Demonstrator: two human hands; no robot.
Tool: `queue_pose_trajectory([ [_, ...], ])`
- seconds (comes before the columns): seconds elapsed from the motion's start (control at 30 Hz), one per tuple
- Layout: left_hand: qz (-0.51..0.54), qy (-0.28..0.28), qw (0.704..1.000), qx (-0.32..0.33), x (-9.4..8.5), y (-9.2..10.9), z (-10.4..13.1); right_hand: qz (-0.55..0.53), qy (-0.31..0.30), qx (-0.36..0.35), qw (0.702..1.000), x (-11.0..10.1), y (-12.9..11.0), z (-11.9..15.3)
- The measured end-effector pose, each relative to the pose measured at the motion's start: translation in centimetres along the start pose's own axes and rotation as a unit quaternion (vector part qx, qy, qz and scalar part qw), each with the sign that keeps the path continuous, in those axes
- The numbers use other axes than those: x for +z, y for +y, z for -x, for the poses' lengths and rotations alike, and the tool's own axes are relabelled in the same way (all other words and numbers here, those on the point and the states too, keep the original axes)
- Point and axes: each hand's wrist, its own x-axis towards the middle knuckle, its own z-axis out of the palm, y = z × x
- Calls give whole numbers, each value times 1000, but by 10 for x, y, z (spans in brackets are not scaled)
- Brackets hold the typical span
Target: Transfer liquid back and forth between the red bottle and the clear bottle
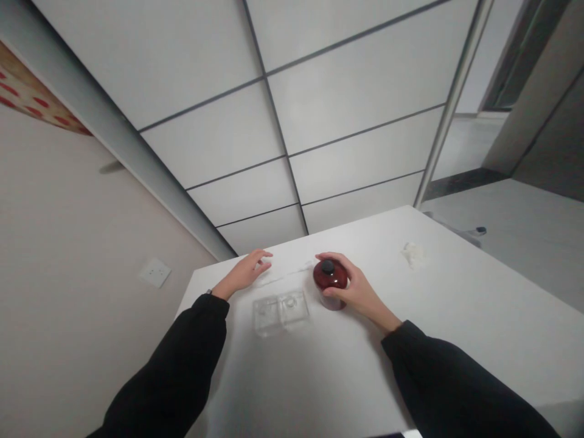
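My right hand (353,285) is wrapped round a jar with a dark red, shiny lid and a black knob (329,277). The jar is upright on the white table (456,304), and its lower part shows below my thumb. Over the table's left part, my left hand (247,269) holds nothing, with thumb and fingers apart. Between my hands, nearer to me, a clear plastic container with two square compartments (280,311) lies on the tabletop. Its contents are too faint to make out. Behind it runs a thin, clear strip (285,276), partly lost against the white surface.
A crumpled white tissue (413,254) lies to the right of the jar. White panelled doors (356,121) rise behind the far table edge. At left is a wall with a socket (156,272). Beyond the right edge, a grey object (456,229) stands lower down.
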Motion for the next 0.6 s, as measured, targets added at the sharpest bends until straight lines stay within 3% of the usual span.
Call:
queue_pose_trajectory([
  [0.07,-5,23,999,-44,17,-29,24,-1,25,-5,1000,-5,5,2],
  [0.17,4,52,996,-68,41,-53,53,22,64,3,998,-18,12,-3],
  [0.23,17,67,995,-66,53,-59,61,55,44,15,997,-27,16,-16],
  [0.33,40,102,992,-70,60,-64,61,109,-39,18,993,-35,24,-44],
  [0.47,65,162,980,-93,47,-59,64,149,-153,5,977,-29,45,-83],
  [0.6,63,193,975,-87,11,-36,90,162,-242,-3,957,-13,71,-101],
])
